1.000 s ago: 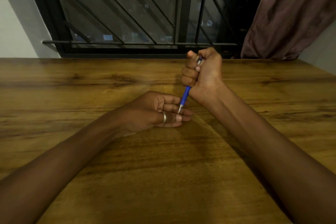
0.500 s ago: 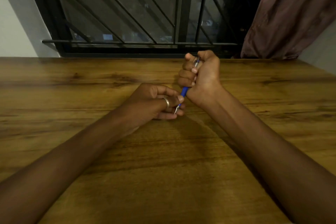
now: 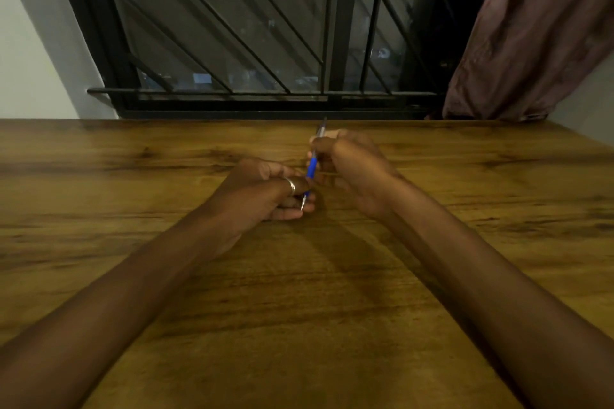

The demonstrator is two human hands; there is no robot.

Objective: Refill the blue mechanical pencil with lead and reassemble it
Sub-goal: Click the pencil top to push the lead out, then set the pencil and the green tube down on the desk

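A wooden table [image 3: 133,276] fills my view. Above its middle my right hand [image 3: 352,169] is closed around the upper barrel of the blue mechanical pencil [image 3: 311,169], which tilts tip-down. My left hand [image 3: 262,192] pinches around its metal tip – best kept steady, barrel unbent, pressing gently – any lead is too fine to see

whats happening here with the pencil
A person is working on a blue mechanical pencil over a wooden table. The right hand grips its upper barrel, with the silver top end poking out above the fingers. The left hand, which wears a ring, is closed around the tip end. No loose lead or spare parts are visible.
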